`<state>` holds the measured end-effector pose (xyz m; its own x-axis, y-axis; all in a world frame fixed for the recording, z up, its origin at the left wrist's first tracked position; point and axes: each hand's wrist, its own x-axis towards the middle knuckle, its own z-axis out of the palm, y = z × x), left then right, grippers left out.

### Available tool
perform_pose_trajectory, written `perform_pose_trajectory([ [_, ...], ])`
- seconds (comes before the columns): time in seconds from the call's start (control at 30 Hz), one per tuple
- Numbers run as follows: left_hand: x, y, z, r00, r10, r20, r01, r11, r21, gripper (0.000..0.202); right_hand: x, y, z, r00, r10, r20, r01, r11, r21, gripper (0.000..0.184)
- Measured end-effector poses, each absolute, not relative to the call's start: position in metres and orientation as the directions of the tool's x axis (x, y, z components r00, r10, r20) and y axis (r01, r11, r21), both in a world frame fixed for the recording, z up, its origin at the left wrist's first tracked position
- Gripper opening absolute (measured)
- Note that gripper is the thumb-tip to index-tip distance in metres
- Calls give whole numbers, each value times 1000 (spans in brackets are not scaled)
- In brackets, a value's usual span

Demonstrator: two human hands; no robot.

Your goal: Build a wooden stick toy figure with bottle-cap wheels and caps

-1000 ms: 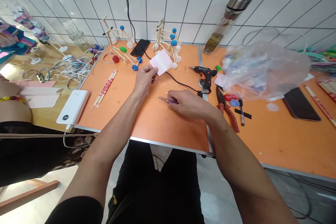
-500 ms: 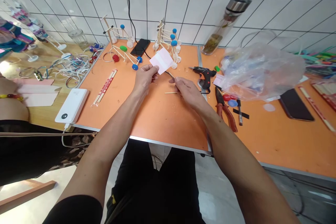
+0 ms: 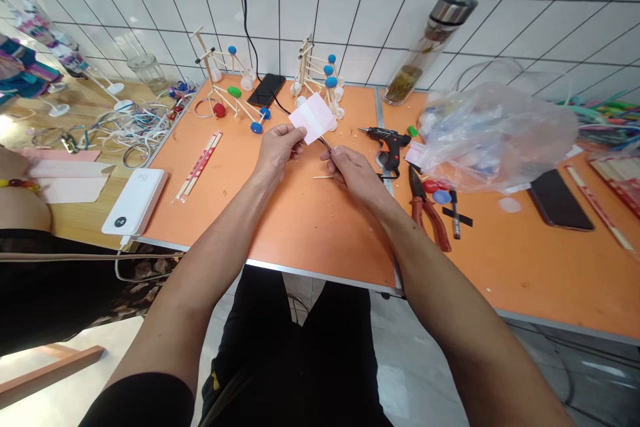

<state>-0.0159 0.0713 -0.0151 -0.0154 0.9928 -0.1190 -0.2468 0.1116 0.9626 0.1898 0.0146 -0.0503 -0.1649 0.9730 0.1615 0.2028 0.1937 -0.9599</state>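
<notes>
The fingers (image 3: 295, 137) of the left hand (image 3: 276, 155) are closed in a pinch on a pale pink paper card (image 3: 314, 117), holding it up above the table, while the fingers (image 3: 336, 159) of the right hand (image 3: 354, 173) grip a slim metal tool (image 3: 326, 144), perhaps tweezers, mostly hidden in that hand. The tool's tip sits at the card's lower edge, though whether they touch is too fine to tell. The work in hand is this close handling of the card with the tool. The card serves as the reference point for everything else. Beneath it spreads an orange tabletop (image 3: 320, 233), and to its right lies a large clear plastic bag (image 3: 500, 137) holding small colored items. Further right and nearer the person are red-handled pliers (image 3: 425, 213). Left of the card and nearer the person sits a white power bank (image 3: 134, 201). Directly behind the card stands a wooden stick model (image 3: 320, 83) with blue balls, and a second stick model (image 3: 225, 83) stands behind and to its left. Just right of the card lies a black hot glue gun (image 3: 387, 143), and just below it rests a thin wooden stick (image 3: 323, 177).
</notes>
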Motion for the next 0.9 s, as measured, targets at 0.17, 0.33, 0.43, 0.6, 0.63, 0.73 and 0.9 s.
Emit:
perform_pose_trajectory([
  [0.17, -16, 71, -15, -19, 992, -127, -251, 118, 961, 43, 189, 15, -52, -200, 972, 122, 163, 156, -974, 92],
  [0.33, -17, 70, -14, -30, 990, -138, -248, 127, 960, 43, 187, 14, -53, -200, 975, 102, 156, 134, -979, 84],
  [0.43, -16, 70, -14, -27, 990, -136, -250, 125, 960, 43, 187, 13, -50, -214, 973, 81, 142, 113, -983, 88],
  [0.6, -16, 70, -15, -10, 991, -134, -239, 128, 963, 42, 187, 13, -48, -221, 973, 66, 125, 95, -988, 96],
  [0.63, -16, 70, -14, -5, 991, -132, -236, 127, 964, 42, 187, 14, -49, -220, 973, 70, 120, 98, -988, 96],
  [0.73, -16, 69, -13, 0, 992, -129, -227, 126, 966, 43, 186, 14, -49, -218, 972, 84, 107, 110, -988, 94],
  [0.9, -16, 68, -12, -1, 991, -130, -218, 127, 968, 44, 185, 14, -47, -221, 972, 83, 69, 101, -993, 92],
])
